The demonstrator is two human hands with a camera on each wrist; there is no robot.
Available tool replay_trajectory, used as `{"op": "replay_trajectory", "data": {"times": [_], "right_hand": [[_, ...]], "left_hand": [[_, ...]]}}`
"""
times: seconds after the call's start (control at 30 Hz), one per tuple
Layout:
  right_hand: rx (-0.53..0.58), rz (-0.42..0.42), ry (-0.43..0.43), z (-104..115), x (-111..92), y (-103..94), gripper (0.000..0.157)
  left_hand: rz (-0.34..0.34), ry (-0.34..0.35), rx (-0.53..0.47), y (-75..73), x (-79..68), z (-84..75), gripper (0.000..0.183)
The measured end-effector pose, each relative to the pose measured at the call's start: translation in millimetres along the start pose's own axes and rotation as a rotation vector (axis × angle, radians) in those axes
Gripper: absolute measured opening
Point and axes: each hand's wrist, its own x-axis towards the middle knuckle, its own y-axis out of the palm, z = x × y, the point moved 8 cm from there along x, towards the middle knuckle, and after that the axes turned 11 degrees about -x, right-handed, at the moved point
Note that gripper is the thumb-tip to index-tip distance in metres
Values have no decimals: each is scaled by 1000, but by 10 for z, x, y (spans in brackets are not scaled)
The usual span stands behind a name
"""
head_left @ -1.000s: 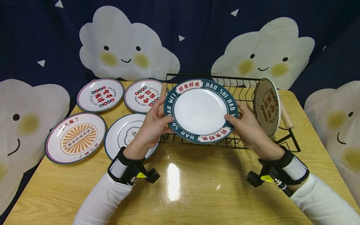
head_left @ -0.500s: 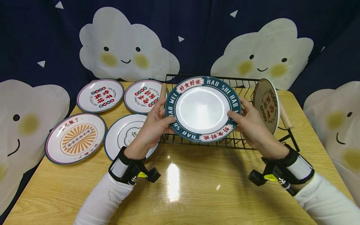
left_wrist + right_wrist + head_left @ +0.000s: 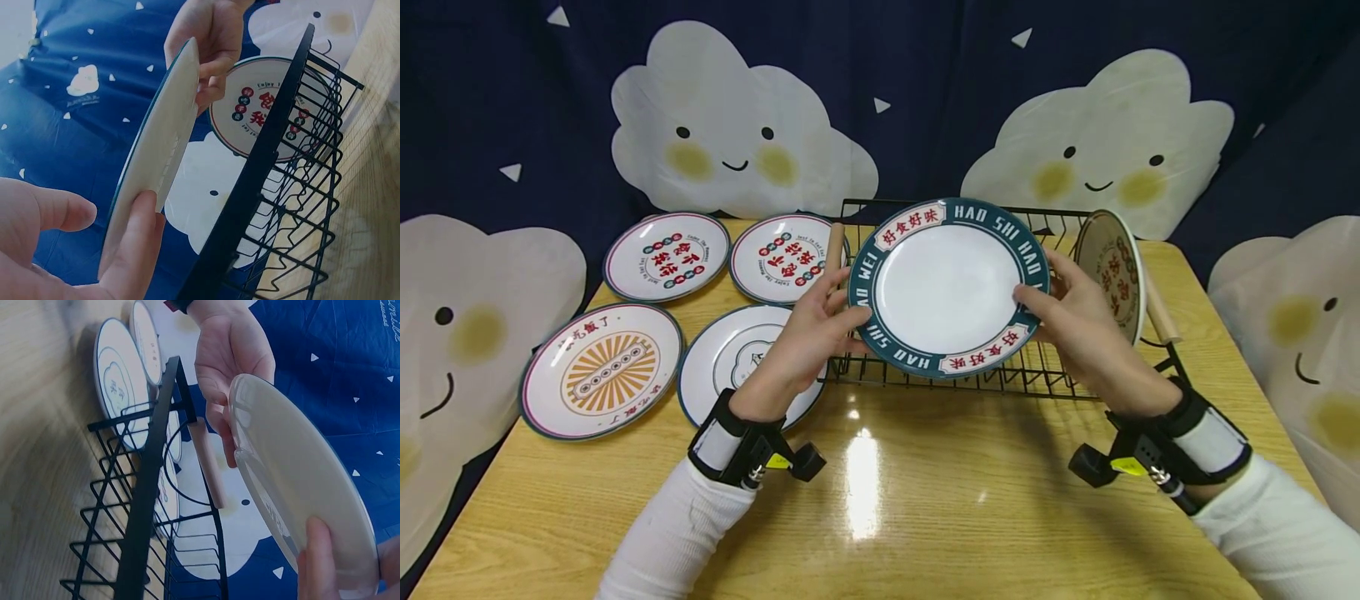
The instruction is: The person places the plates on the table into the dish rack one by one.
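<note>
A white plate (image 3: 951,287) with a wide green lettered rim is held up over the black wire dish rack (image 3: 880,373), its face tilted toward the head camera. My left hand (image 3: 805,342) holds its left rim, fingers behind and thumb at the front. On the opposite rim my right hand (image 3: 1078,333) grips with the thumb on the green band. Both wrist views show fingers against the plate's pale underside (image 3: 281,462), above the rack's wires. Another plate (image 3: 1112,271) with red lettering stands upright at the rack's right end.
Left of the rack, several plates lie face up: one with an orange sunburst (image 3: 602,371), one with a line drawing (image 3: 707,367), and red-lettered ones (image 3: 667,257) behind. Wooden handles (image 3: 1161,308) stick out at the rack's ends. A dark cloud-print curtain (image 3: 917,100) hangs behind the table (image 3: 955,500).
The held plate has moved slightly right and up, turning a little. My right hand has shifted right with it; the left hand has barely moved.
</note>
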Motion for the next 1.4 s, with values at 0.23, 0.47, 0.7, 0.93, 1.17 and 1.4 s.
{"op": "replay_trajectory", "data": {"times": [0.23,0.47,0.7,0.93,1.17,1.4], "right_hand": [[60,-36,-33,27,5,-134,57],[-142,-97,-44,67,13,-294,55],[-239,-130,-63,118,13,-425,54],[-328,-189,-65,190,15,-593,54],[-368,-248,-98,247,5,-712,51],[-477,-300,-94,267,-5,-817,48]], "left_hand": [[-3,13,43,-99,23,-29,61],[-43,17,87,-226,56,-54,55],[-98,66,118,-363,107,-158,50],[-162,113,191,-513,181,-254,45],[-230,137,268,-628,263,-274,43],[-257,135,343,-690,318,-250,43]]}}
